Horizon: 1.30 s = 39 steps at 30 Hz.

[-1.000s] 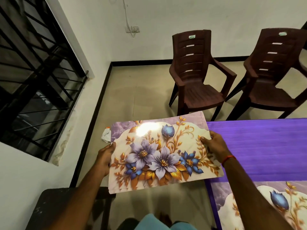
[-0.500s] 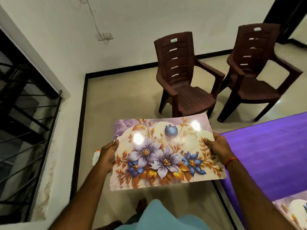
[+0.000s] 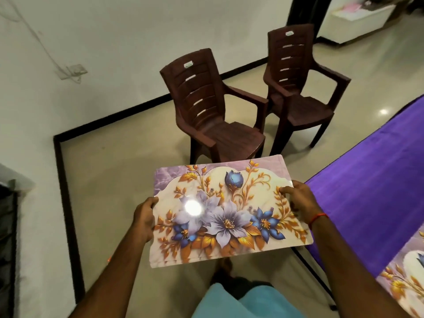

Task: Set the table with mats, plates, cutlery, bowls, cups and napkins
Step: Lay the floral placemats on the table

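I hold a glossy floral place mat (image 3: 229,214) flat in the air over the floor, just left of the table. My left hand (image 3: 144,216) grips its left edge and my right hand (image 3: 298,198) grips its right edge, thumb on top. The table (image 3: 371,198) wears a purple cloth and runs along the right side. A second floral mat (image 3: 406,276) lies on that cloth at the lower right, partly cut off by the frame.
Two dark brown plastic chairs (image 3: 213,111) (image 3: 302,86) stand on the tiled floor beyond the mat, near the table's far end. A white wall with a black skirting runs along the left. A doorway and a white counter (image 3: 358,17) show at the top right.
My view has swung right and tilted, so the window has left the frame. The mat stays in both hands, now a little closer to the table's edge.
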Tool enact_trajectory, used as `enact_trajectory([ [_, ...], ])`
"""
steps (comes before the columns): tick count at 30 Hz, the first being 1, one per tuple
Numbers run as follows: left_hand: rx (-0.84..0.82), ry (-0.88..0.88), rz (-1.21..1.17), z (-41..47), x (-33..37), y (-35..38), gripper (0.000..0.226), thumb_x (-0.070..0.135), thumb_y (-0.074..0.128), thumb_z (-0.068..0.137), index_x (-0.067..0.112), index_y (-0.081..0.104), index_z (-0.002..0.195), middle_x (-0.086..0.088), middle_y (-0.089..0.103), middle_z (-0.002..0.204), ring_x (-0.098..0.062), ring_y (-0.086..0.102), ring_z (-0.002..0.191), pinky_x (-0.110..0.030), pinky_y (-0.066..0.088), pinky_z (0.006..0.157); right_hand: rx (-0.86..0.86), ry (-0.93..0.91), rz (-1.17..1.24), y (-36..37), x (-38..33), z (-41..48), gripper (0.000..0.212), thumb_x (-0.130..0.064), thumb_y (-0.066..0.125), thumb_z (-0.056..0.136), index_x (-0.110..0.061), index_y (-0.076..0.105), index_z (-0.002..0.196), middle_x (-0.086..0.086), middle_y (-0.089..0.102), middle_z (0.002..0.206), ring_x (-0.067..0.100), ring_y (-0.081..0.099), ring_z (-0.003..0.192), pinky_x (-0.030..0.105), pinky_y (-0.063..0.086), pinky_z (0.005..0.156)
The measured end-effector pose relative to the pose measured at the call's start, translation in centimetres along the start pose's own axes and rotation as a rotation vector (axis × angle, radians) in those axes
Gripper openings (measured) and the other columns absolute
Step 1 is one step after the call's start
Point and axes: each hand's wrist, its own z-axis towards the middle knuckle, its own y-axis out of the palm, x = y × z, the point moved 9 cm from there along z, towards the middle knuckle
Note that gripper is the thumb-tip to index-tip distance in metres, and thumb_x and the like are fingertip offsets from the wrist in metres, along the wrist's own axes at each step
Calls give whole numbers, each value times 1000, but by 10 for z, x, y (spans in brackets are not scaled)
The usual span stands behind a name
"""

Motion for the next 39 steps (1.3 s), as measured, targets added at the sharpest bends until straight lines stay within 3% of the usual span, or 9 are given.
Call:
enact_trajectory([
  [4,-39,10,62,46,38,41,40,30,61,93,2,70,120,-22,74,112,-38,69,90,-44,56,80,57,-126,-86,-8,-25,29,26,-33,74,90,-15,68,108,1,77,91,20,75,80,36,60,68],
  [10,-92,38,179,91,97,113,23,26,57,99,7,67,93,-10,75,69,-28,69,55,-34,52,61,155,-151,-87,-17,-49,68,23,-29,76,90,-19,65,107,-6,74,92,5,71,76,16,50,57],
  [13,-117,44,225,112,125,141,27,29,58,98,5,68,101,-16,76,90,-34,69,71,-37,55,67,194,-117,-86,-22,-45,86,22,-28,75,91,-17,64,107,-5,73,90,9,71,75,13,47,53],
  [17,-186,19,300,137,146,182,40,36,60,94,3,69,114,-21,76,103,-41,72,87,-50,58,83,269,-61,-224,-33,-36,107,32,-36,72,92,-13,63,112,1,71,100,22,67,92,29,49,69],
  [24,-345,-50,408,163,156,262,39,34,58,96,3,70,117,-21,76,107,-41,70,89,-45,58,78,438,77,-265,-59,-12,112,37,-38,68,94,-10,60,115,12,70,113,34,65,107,37,50,83],
  [28,-462,-26,477,178,171,314,38,33,62,89,3,71,111,-23,72,106,-35,67,74,-40,55,70,582,119,-117,-69,-12,97,19,-22,69,95,-8,62,104,9,71,96,12,70,83,24,48,64],
  [31,-529,-6,535,185,186,352,34,24,57,96,-4,69,113,-24,75,97,-35,70,72,-46,56,78,682,158,-122,-75,-11,86,25,-24,72,93,-7,64,109,14,72,108,30,67,100,33,49,77],
  [33,-596,-13,586,183,192,380,31,23,54,99,-3,69,107,-21,76,86,-33,73,64,-42,59,72,745,171,-96,-80,-11,76,28,-23,72,93,-5,64,112,15,71,112,33,65,106,36,48,83],
  [39,-775,-34,706,180,195,447,35,26,55,101,-2,66,118,-27,75,101,-39,73,78,-51,59,80,934,242,-10,-82,0,34,31,-30,73,92,-9,67,114,12,72,112,33,66,106,40,51,86],
])
